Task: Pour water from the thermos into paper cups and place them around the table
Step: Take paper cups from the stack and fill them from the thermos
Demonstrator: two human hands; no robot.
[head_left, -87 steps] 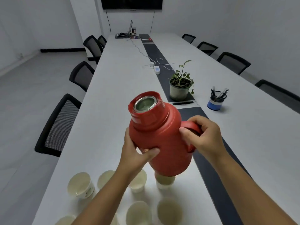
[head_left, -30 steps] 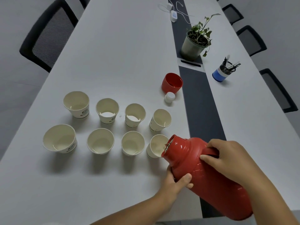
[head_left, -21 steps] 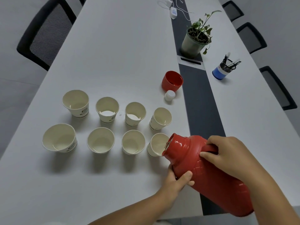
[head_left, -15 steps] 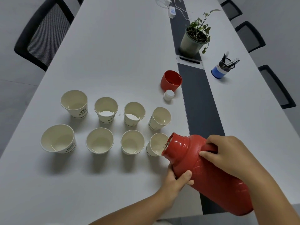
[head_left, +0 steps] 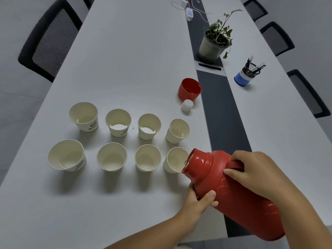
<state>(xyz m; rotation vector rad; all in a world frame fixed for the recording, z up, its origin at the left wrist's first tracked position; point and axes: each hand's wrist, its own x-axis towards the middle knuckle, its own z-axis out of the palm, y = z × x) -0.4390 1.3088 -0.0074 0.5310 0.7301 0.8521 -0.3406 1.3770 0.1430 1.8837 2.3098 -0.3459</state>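
At lower right, right hand (head_left: pixel 258 174): fingers (head_left: pixel 231 172) curled round the handle (head_left: pixel 237 164) of the red thermos (head_left: pixel 233 193), thumb over the top of the handle. Just below and to the left, left hand (head_left: pixel 199 202): thumb (head_left: pixel 209 194) pressed on the near side of the thermos body, remaining fingers wrapped underneath and mostly hidden, supporting the flask from below. Thermos tilted steeply, base raised toward the lower right, open mouth (head_left: pixel 187 161) lowered over the rim of the near-row right-hand paper cup (head_left: pixel 175 159); stream of water not clearly discernible. Beyond the mouth, eight paper cups in two rows of four on the white table (head_left: pixel 125 51): near row continuing leftward with second cup (head_left: pixel 147 157), third cup (head_left: pixel 111 156) and fourth cup (head_left: pixel 66 155); far row, right to left, cup (head_left: pixel 177 131), cup (head_left: pixel 149 126), cup (head_left: pixel 118 122) and cup (head_left: pixel 83 116). Water surface visible in the two middle cups of the far row. Farther out, red thermos lid (head_left: pixel 189 88) standing mouth up, white stopper (head_left: pixel 187 105) just beside it, both near the dark centre strip (head_left: pixel 222 114). On that strip, potted plant (head_left: pixel 214 44); to its right, blue pen holder (head_left: pixel 245 76). Along the table edges, black mesh chairs (head_left: pixel 48 38).
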